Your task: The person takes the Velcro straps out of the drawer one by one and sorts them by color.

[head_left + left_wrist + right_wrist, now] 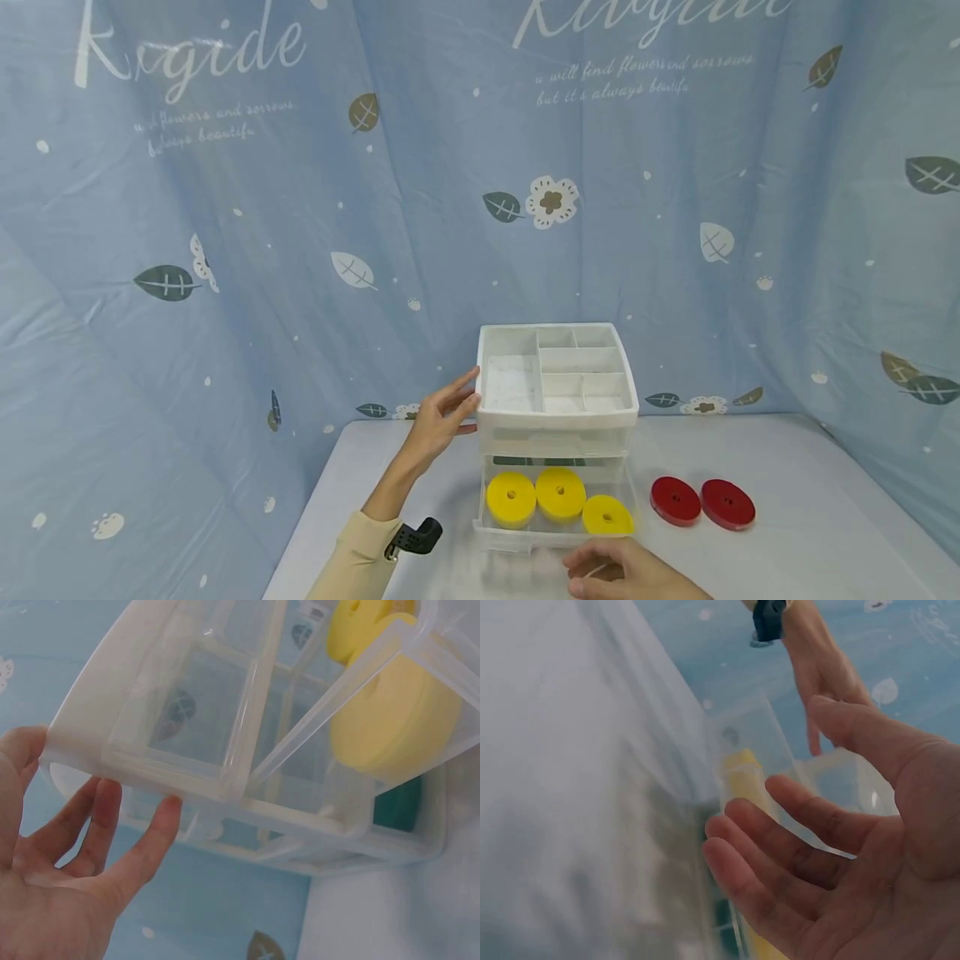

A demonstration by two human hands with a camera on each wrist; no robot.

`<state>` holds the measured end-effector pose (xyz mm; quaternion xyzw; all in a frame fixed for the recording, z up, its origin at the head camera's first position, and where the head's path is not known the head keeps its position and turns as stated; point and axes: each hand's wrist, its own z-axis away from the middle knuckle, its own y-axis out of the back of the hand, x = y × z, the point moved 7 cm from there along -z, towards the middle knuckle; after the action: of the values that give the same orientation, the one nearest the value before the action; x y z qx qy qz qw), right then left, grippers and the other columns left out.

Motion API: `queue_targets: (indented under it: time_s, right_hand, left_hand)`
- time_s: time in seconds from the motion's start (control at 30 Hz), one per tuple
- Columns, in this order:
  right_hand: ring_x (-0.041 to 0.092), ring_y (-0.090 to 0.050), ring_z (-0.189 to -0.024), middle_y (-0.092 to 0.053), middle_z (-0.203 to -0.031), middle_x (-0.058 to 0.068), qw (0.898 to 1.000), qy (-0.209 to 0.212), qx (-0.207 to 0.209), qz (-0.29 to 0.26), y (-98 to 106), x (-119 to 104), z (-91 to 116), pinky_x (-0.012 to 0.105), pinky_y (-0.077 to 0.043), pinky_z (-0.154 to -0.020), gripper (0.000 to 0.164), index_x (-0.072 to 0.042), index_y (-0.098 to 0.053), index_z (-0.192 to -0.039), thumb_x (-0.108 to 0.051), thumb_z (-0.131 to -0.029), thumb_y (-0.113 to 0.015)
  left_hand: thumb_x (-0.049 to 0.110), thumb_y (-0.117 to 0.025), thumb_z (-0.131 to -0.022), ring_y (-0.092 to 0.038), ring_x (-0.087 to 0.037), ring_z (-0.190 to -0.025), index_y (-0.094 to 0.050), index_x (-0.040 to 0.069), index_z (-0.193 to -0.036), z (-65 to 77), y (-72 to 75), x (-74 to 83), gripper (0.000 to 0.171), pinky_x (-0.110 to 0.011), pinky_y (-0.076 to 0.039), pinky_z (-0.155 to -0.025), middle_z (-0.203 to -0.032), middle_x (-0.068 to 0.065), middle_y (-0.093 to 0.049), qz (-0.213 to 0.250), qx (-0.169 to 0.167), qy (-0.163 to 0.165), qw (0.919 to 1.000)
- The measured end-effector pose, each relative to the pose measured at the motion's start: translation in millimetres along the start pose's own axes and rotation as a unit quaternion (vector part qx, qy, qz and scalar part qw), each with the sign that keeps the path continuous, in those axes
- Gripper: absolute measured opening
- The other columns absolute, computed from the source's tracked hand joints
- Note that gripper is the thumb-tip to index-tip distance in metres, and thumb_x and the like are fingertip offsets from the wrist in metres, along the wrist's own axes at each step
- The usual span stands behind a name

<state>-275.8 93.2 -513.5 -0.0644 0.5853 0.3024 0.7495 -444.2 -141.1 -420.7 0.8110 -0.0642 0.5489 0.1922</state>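
Note:
A white and clear plastic drawer unit (558,422) stands on the table, its middle drawer (510,540) pulled out. Three thick yellow rolls (512,507), each with a small centre hole, lie in that drawer. My left hand (441,421) steadies the unit's left side, fingertips (166,814) touching the upper frame. In front of the pulled-out drawer is my right hand (630,571), its fingers loosely bent and nothing held. The right wrist view shows that palm (862,900) bare, close beside the drawer.
Two red rolls (675,502) lie on the white table (795,475) right of the unit. The unit's top is a divided tray (512,379). Something green (397,804) shows in the lowest drawer. A blue patterned curtain (450,250) hangs behind and at both sides.

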Motion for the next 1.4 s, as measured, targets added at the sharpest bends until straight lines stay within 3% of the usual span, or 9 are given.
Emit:
queue_targets:
  time_s: [0.17, 0.4, 0.63, 1.17, 1.4]
  right_hand:
    - [0.02, -0.063, -0.095, -0.069, -0.111, 0.007, 1.0, 0.004, 0.005, 0.026, 8.5, -9.4, 4.6, 0.042, -0.06, -0.09, 0.05, -0.004, -0.064, -0.121, -0.044, -0.091, -0.068]
    - [0.02, -0.061, -0.087, -0.07, -0.099, 0.003, 0.997, 0.041, -0.003, 0.063, 20.6, -21.5, 7.6, 0.024, -0.06, -0.077, 0.039, -0.004, -0.067, -0.116, -0.033, -0.091, -0.07]
    - [0.011, -0.061, -0.079, -0.069, -0.094, 0.002, 0.986, 0.09, 0.04, 0.134, 40.1, -46.0, 11.1, 0.016, -0.056, -0.071, 0.033, -0.005, -0.069, -0.11, -0.031, -0.089, -0.073]
    - [0.016, -0.057, -0.073, -0.066, -0.082, -0.001, 0.952, 0.085, 0.117, 0.27, 65.1, -70.3, -0.8, 0.021, -0.054, -0.061, 0.036, -0.006, -0.072, -0.102, -0.032, -0.08, -0.082]
    - [0.017, -0.059, -0.075, -0.07, -0.088, 0.004, 0.932, 0.041, 0.18, 0.312, 69.2, -70.1, -10.6, 0.037, -0.062, -0.067, 0.035, -0.01, -0.072, -0.094, -0.026, -0.069, -0.089]
  left_hand:
    - [0.027, -0.058, -0.1, -0.058, -0.033, -0.125, -0.043, 0.036, -0.148, -0.7, 0.2, -0.3, 0.05, -0.043, -0.06, -0.089, -0.145, -0.012, -0.053, -0.001, 0.0, 0.003, 1.0]
    - [0.028, -0.058, -0.1, -0.058, -0.032, -0.125, -0.043, 0.041, -0.146, -2.7, -0.7, -2.8, 0.05, -0.041, -0.06, -0.089, -0.144, -0.009, -0.053, 0.004, -0.005, 0.012, 0.9999]
    - [0.029, -0.058, -0.1, -0.058, -0.032, -0.126, -0.044, 0.041, -0.146, -2.9, 0.1, -2.7, 0.049, -0.041, -0.06, -0.09, -0.145, -0.008, -0.053, 0.004, -0.005, 0.016, 0.9999]
    - [0.029, -0.058, -0.1, -0.057, -0.035, -0.126, -0.041, 0.033, -0.15, -1.1, -0.8, -0.7, 0.052, -0.043, -0.06, -0.09, -0.147, -0.014, -0.05, 0.004, -0.008, 0.002, 1.0]
    - [0.027, -0.057, -0.101, -0.057, -0.036, -0.126, -0.042, 0.032, -0.149, -1.5, -0.5, -2.4, 0.052, -0.044, -0.059, -0.09, -0.146, -0.015, -0.05, 0.007, -0.009, 0.007, 0.9999]
